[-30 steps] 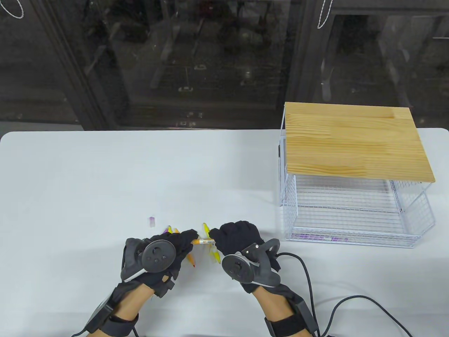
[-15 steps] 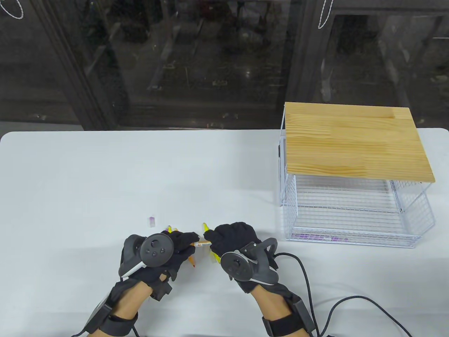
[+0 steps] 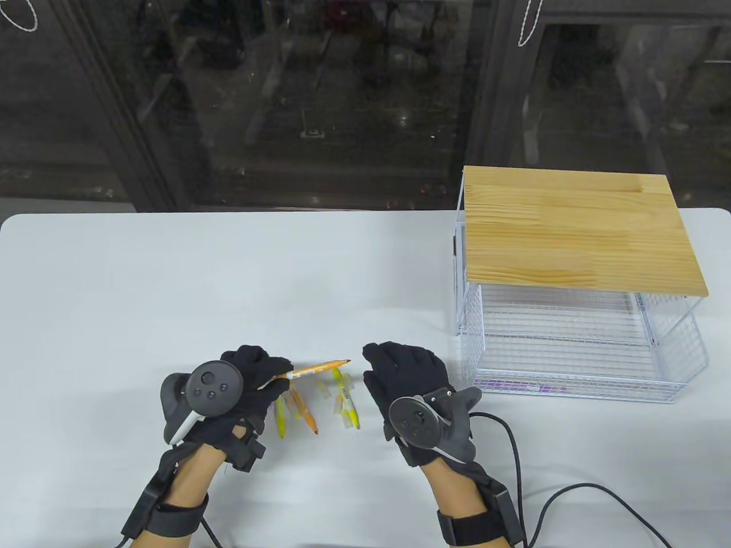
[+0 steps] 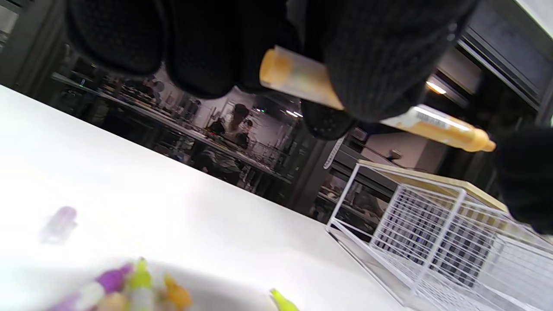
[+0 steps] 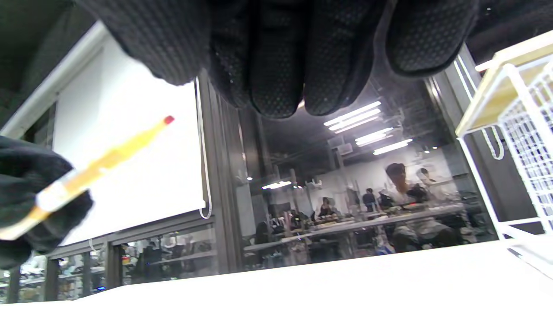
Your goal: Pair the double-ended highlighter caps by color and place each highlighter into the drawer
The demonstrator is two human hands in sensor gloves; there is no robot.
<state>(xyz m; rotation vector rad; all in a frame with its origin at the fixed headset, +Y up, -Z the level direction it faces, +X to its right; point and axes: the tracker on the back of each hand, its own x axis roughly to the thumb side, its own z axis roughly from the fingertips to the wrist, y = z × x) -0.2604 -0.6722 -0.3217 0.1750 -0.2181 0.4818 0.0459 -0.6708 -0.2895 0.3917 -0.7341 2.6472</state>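
— What's in your left hand [image 3: 251, 379]?

— An orange highlighter [image 3: 316, 369]. I pinch it near its back end, fingers curled round the barrel, and the red tip points out toward my right hand [image 3: 402, 371]. The tip is bare, with no cap on that end.

— And the right hand?

— It holds nothing. The fingers hang loosely, just past the tip, not touching it.

— How will the highlighter handle?

— I judge it light and stiff, a smooth plastic barrel that could roll or slip in a glove. I'd grip mid-barrel over the label, well clear of the wet tip, and press a cap straight on.

— Can you read the label?

— No. There's a white band with a barcode in the left wrist view, but the print is too small.

— Where's the rest?

— Yellow and orange highlighters [image 3: 308, 418] lie on the counter [image 3: 171, 285] below and between my hands. The drawer [image 3: 571, 365] stands beyond my right hand, a purple one inside.
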